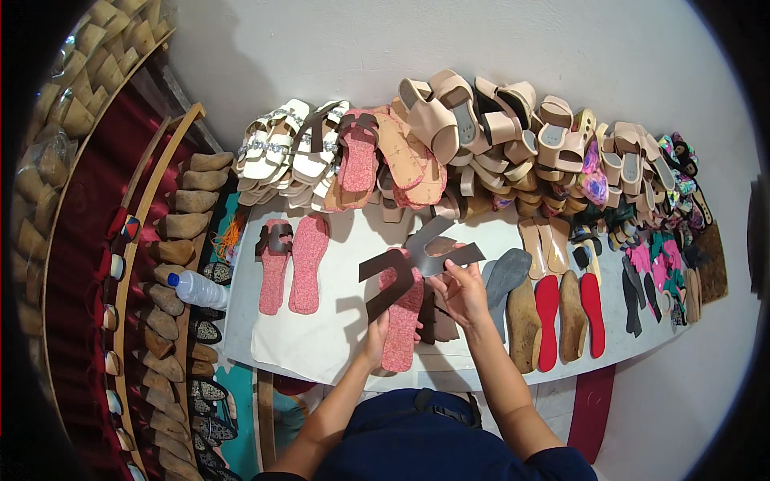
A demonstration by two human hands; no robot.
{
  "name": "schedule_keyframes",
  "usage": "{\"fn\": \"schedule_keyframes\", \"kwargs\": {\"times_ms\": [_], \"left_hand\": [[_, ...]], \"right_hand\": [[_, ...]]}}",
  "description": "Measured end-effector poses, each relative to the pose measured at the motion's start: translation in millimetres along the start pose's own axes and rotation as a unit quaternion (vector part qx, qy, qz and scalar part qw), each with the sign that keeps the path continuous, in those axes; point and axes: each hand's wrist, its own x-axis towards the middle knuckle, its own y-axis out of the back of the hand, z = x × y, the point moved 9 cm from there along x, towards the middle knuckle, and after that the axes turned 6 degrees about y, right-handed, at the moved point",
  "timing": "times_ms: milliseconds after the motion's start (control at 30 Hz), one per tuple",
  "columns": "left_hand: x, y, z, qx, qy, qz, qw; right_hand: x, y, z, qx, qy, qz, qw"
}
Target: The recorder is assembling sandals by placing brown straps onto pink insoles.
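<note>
Over the white counter [321,345], my left hand [375,337] pinches the heel of a pink insole [403,317], thin and bendy. My right hand [461,290] grips the limp dark strap piece [401,268] by its edge, laid across the insole's toe.

A pink insole [401,321] with a fine speckled print, cloth-like and matt, is gripped by the left hand [375,337], while the right hand [459,293] pinches a dark brown cut strap piece [425,260] that looks like smooth leather or faux leather with a faint sheen. The counter [321,345] has a pale, matt, smooth top, and on it lie red soles [548,321] with a flat finish beside wooden lasts [523,321], bare and dull. A clear plastic bottle [199,289] glints at the left edge.
</note>
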Motion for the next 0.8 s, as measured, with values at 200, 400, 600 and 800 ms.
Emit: {"fn": "schedule_keyframes", "kwargs": {"times_ms": [200,400,600,800], "left_hand": [[5,-2,-7,-0.003,-0.026,0.002,1.0],[3,-7,18,0.009,-0.094,0.012,0.995],[5,-4,14,-0.041,-0.043,0.043,0.997],[7,-4,4,-0.071,-0.005,0.032,0.997]], "right_hand": [[-11,6,45,0.069,-0.044,0.001,0.997],[-25,39,46,-0.106,0.005,0.075,0.992],[-28,57,44,-0.167,0.007,0.119,0.979],[-28,61,41,-0.164,0.015,0.132,0.978]]}}
